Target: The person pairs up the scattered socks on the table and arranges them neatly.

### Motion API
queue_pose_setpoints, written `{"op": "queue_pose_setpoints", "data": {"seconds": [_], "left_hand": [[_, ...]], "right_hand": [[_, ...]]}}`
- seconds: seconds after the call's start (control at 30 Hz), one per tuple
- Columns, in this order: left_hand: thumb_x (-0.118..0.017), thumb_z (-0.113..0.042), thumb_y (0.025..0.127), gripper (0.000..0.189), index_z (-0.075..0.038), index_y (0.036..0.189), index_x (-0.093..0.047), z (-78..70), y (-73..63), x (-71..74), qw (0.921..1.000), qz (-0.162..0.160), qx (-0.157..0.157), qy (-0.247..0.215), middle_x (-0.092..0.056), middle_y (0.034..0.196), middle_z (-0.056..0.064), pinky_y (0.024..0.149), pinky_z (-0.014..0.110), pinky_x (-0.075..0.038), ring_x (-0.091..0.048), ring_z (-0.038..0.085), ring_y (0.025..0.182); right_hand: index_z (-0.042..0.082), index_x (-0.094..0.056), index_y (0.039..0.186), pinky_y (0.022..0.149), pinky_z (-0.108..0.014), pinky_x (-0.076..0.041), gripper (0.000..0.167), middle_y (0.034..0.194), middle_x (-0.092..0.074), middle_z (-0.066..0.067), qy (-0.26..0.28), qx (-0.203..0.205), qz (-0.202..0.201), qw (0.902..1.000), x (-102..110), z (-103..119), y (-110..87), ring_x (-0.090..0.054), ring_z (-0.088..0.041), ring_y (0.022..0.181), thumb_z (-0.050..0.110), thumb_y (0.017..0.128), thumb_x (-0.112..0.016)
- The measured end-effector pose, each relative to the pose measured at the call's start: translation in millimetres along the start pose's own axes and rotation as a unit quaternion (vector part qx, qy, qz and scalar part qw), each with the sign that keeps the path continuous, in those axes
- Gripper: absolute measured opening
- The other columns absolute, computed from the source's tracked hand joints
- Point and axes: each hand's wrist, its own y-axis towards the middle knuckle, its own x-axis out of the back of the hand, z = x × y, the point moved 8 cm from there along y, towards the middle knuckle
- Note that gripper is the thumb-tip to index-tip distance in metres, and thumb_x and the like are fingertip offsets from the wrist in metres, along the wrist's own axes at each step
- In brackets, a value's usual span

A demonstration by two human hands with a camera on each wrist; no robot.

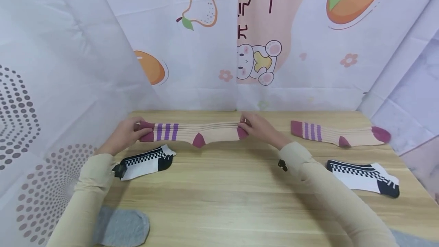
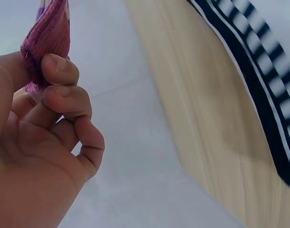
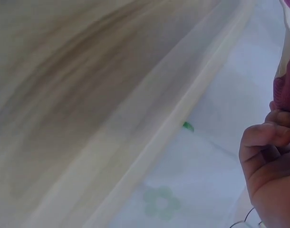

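A cream sock (image 1: 219, 132) with a maroon cuff, heel and toe and purple stripes is stretched lengthwise between both hands, near the table's back edge. My left hand (image 1: 129, 132) pinches its maroon cuff; in the left wrist view the cuff (image 2: 50, 40) is folded between thumb and fingers. The maroon toe is pinched by my right hand (image 1: 258, 128), and that toe (image 3: 286, 90) shows at the edge of the right wrist view. On the right lies a matching striped sock (image 1: 329, 134), flat on the table with its cuff to the left.
Below the left hand lies a white ankle sock (image 1: 147, 163) with black checks. A similar checked sock (image 1: 367, 178) is by the right forearm. A grey sock (image 1: 125, 226) is at front left, and grey fabric (image 1: 411, 239) at front right. Printed curtains (image 1: 205, 48) enclose the wooden table (image 1: 212, 201).
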Motion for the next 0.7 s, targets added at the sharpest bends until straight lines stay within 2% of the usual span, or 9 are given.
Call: {"op": "queue_pose_setpoints", "data": {"seconds": [0.3,0.53,0.7], "left_hand": [[-0.066,-0.019,0.097,0.019,-0.002,0.101,-0.061,-22.3,3.1,-9.4,0.9998,-0.007,-0.017,-0.010,-0.066,0.106,0.023,0.073,0.039,-0.057,-0.067,0.036,0.094],[-0.066,-0.017,0.097,0.016,-0.001,0.097,-0.061,-30.7,-3.0,-9.7,0.9997,-0.016,-0.021,-0.001,-0.068,0.088,0.015,0.058,0.028,-0.051,-0.062,0.021,0.071],[-0.066,-0.018,0.097,0.018,-0.002,0.098,-0.061,-36.4,-8.5,-17.7,0.9992,-0.015,-0.034,-0.015,-0.069,0.086,0.014,0.058,0.026,-0.051,-0.061,0.019,0.070]], "right_hand": [[0.009,-0.060,0.090,0.059,-0.030,-0.049,0.011,0.076,-0.062,0.000,0.010,-0.024,-0.011,0.9996,11.1,-14.7,-20.8,-0.055,-0.013,0.066,0.016,0.097,-0.065],[0.012,-0.060,0.090,0.053,-0.028,-0.045,0.011,0.071,-0.060,0.001,0.024,-0.047,-0.014,0.9985,20.5,-15.5,-37.4,-0.051,-0.014,0.061,0.019,0.098,-0.064],[0.012,-0.060,0.092,0.052,-0.027,-0.044,0.010,0.071,-0.060,0.003,0.030,-0.050,-0.028,0.9979,25.6,-13.8,-50.2,-0.052,-0.013,0.060,0.018,0.098,-0.064]]}}
